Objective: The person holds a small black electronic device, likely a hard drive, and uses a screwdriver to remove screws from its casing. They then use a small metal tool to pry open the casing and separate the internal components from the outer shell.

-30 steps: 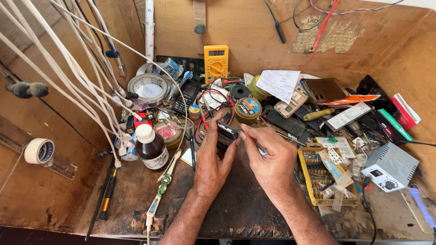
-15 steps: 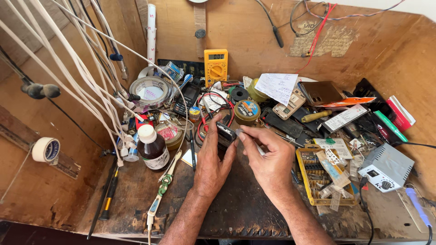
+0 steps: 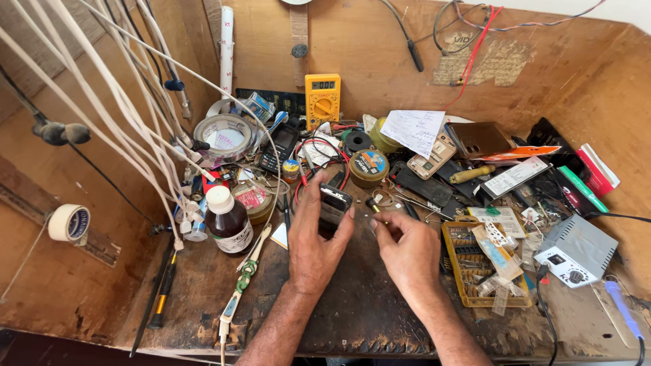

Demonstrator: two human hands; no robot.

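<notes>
At the far left edge of the wooden workbench (image 3: 366,318) I see a roll of pale tape (image 3: 68,222) hanging on the side wall, with a bundle of smooth white cables (image 3: 115,108) sweeping down across that corner. Next comes a dark brown glass bottle (image 3: 228,221) with a white cap, standing upright near a clear ring of wide tape (image 3: 222,135). A yellow multimeter (image 3: 322,100) leans against the back wall of worn, stained plywood. The bench top is scuffed, dark and crowded with clutter. My left hand (image 3: 313,247) has its fingers wrapped around a small dark rectangular device (image 3: 333,203) with a glossy face, held tilted just above the middle of the bench. Just beside it, my right hand (image 3: 407,252) has thumb and forefinger pinched together on a thin tool with a yellow band (image 3: 374,206), its tip close to the device. Behind them sits a round tin (image 3: 369,167). Further right lies a yellow plastic compartment tray (image 3: 483,268), then a boxy grey metal unit (image 3: 576,249) near the right edge, with a white sheet of paper (image 3: 412,129) toward the back.
</notes>
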